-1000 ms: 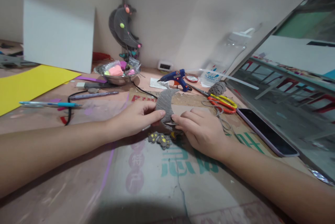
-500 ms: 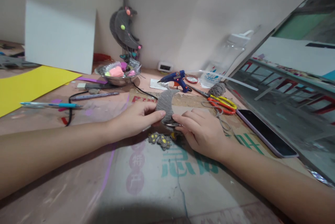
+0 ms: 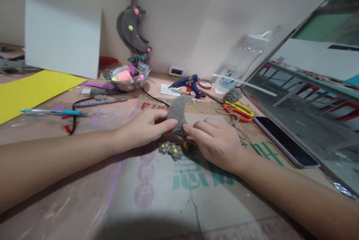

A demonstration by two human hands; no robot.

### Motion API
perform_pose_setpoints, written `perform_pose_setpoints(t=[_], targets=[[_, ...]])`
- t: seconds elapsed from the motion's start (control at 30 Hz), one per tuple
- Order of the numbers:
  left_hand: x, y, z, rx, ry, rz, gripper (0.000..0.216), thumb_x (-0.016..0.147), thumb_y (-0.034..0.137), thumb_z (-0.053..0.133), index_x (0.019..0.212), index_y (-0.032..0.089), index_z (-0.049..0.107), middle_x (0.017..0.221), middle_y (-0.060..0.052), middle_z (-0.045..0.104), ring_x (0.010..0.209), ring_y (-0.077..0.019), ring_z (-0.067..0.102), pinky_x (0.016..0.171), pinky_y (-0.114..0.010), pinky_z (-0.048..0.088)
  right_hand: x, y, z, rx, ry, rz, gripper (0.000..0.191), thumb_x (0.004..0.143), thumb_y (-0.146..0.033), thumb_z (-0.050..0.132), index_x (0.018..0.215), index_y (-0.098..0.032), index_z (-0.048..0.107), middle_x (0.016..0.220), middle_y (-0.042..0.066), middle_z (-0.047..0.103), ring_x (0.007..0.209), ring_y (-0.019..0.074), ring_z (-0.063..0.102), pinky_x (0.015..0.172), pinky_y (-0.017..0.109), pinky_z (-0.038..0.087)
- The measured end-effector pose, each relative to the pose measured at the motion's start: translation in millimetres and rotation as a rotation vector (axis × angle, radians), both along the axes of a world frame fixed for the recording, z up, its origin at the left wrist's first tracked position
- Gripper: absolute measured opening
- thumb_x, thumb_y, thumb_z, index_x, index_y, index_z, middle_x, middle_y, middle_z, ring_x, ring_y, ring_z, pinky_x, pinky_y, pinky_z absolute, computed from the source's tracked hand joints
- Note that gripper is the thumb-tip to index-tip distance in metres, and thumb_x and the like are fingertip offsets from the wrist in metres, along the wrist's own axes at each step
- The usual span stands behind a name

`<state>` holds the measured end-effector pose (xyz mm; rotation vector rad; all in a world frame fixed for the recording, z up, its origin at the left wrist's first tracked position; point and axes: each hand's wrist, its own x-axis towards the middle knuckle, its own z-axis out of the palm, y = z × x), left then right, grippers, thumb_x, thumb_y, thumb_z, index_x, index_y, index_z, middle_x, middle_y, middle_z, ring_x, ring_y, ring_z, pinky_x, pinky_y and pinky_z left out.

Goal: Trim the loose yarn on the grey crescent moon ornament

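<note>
A small grey crescent moon (image 3: 177, 112), its surface lined like wound yarn, is held upright above the cardboard (image 3: 157, 210). My left hand (image 3: 148, 126) is closed on its left side, thumb across the front. My right hand (image 3: 217, 139) is closed, with thumb and index finger pinching at the lower right edge of the moon; the other fingers are curled. The moon's lower tip is partly hidden and dark. Just below lie several small grey pieces with yellow spots (image 3: 175, 151), shaped like flowers or paws.
Behind the moon rests a blue glue gun (image 3: 187, 85). To the right are orange-and-yellow-handled scissors (image 3: 238, 111), grey yarn (image 3: 232, 95), a phone (image 3: 284, 141) and a clear bottle (image 3: 238, 64). Leftward are a metal bowl (image 3: 126, 86), pens (image 3: 70, 112) and yellow sheet (image 3: 33, 92). A larger moon decoration (image 3: 127, 32) hangs behind.
The right fingertips have shifted slightly left and up along the moon's lower edge. A shiny sliver seen under them earlier is now hardly visible. The left hand keeps its hold.
</note>
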<state>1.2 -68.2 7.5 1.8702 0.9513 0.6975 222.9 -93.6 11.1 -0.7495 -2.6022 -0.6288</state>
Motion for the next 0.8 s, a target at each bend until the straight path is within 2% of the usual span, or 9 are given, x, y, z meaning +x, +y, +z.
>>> perform_pose_setpoints(t=[0.07,0.17,0.3,0.43,0.47,0.53,0.63,0.8], targets=[[0,0,0.1,0.011,0.001,-0.002,0.032,0.085,0.04,0.044,0.069,0.014,0.056,0.063,0.001,0.05,0.059,-0.012,0.047,0.054,-0.023,0.035,-1,0,0.3,-0.03,0.033,-0.013,0.023,0.086,-0.015,0.049,0.107,-0.016,0.058,0.078,0.004,0.063,0.067,0.0164,0.051,0.061,0.029,0.038],[0,1,0.7,0.039,-0.013,-0.011,0.032,0.086,0.039,0.043,0.067,0.014,0.053,0.064,0.001,0.05,0.06,-0.0121,0.047,0.055,-0.022,0.035,-2,-1,1.8,-0.142,0.199,-0.071,0.021,0.087,-0.022,0.048,0.106,-0.016,0.056,0.083,0.005,0.064,0.071,0.0167,0.054,0.064,0.029,0.041],[0,0,2.0,0.036,-0.031,-0.001,0.031,0.087,0.038,0.042,0.072,0.014,0.054,0.065,0.001,0.049,0.06,-0.0117,0.046,0.054,-0.022,0.036,1,4,1.9,-0.274,0.404,-0.181,0.028,0.081,-0.028,0.057,0.107,-0.018,0.055,0.083,0.004,0.063,0.069,0.0162,0.055,0.063,0.028,0.04],[0,-1,3.3,0.086,-0.028,-0.002,0.029,0.088,0.036,0.043,0.074,0.014,0.055,0.068,0.001,0.051,0.063,-0.0122,0.048,0.057,-0.021,0.038,5,13,-0.7,-0.367,0.402,-0.21,0.005,0.076,-0.02,0.061,0.079,-0.019,0.065,0.066,0.001,0.06,0.063,0.0148,0.052,0.06,0.027,0.036],[0,-1,3.7,0.093,-0.02,-0.004,0.029,0.088,0.036,0.042,0.074,0.014,0.055,0.068,0.001,0.052,0.064,-0.0126,0.049,0.057,-0.022,0.039,5,15,-1.4,-0.379,0.412,-0.21,0.004,0.076,-0.019,0.061,0.075,-0.019,0.065,0.063,0.0,0.06,0.062,0.0145,0.051,0.059,0.026,0.035],[1,-1,4.3,0.094,-0.019,-0.017,0.027,0.087,0.036,0.044,0.078,0.014,0.058,0.073,0.0,0.058,0.07,-0.0144,0.054,0.062,-0.022,0.042,6,16,-2.3,-0.389,0.446,-0.207,0.006,0.076,-0.02,0.061,0.073,-0.019,0.065,0.062,0.001,0.06,0.06,0.0141,0.051,0.058,0.026,0.035],[1,0,4.5,0.105,-0.031,-0.069,0.02,0.084,0.031,0.051,0.093,0.016,0.062,0.092,-0.002,0.067,0.086,-0.0172,0.059,0.075,-0.025,0.045,5,15,-2.8,-0.395,0.472,-0.194,0.005,0.074,-0.018,0.061,0.072,-0.018,0.065,0.061,0.001,0.06,0.06,0.014,0.051,0.058,0.026,0.034],[1,-1,3.7,0.107,0.034,-0.108,0.019,0.082,0.029,0.056,0.094,0.017,0.065,0.092,-0.001,0.07,0.082,-0.0164,0.062,0.072,-0.024,0.047,4,13,-2.2,-0.388,0.462,-0.152,0.007,0.074,-0.016,0.058,0.071,-0.018,0.064,0.061,0.001,0.06,0.059,0.0135,0.049,0.057,0.026,0.032]])
